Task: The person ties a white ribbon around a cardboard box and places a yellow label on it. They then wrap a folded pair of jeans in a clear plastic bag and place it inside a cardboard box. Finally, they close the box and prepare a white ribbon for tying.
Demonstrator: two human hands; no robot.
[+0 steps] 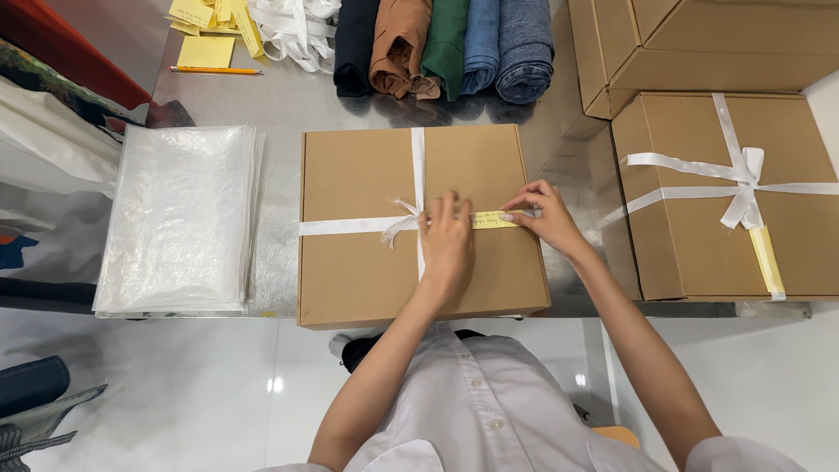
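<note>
The person stood at the metal table (280, 109) with a flat cardboard box (358, 262) squarely in front of them, tied crosswise with white ribbon (350, 225) knotted near the middle of the lid. Their left hand (447, 245) lay flat on the lid just right of the knot, fingers held together and pressing down over the ribbon. The right hand (551, 218) reached in from the side, its fingertips pinching the far end of a narrow yellow paper strip (494, 219) that lay along the ribbon between the two hands; whether the strip was tucked under the ribbon I could not quite tell. To the left of the box sat a stack of clear plastic bags (179, 218), and beyond it a row of rolled garments (446, 44) in dark, brown, green and blue. On the right stood another ribboned box (690, 245) carrying its own yellow strip.
</note>
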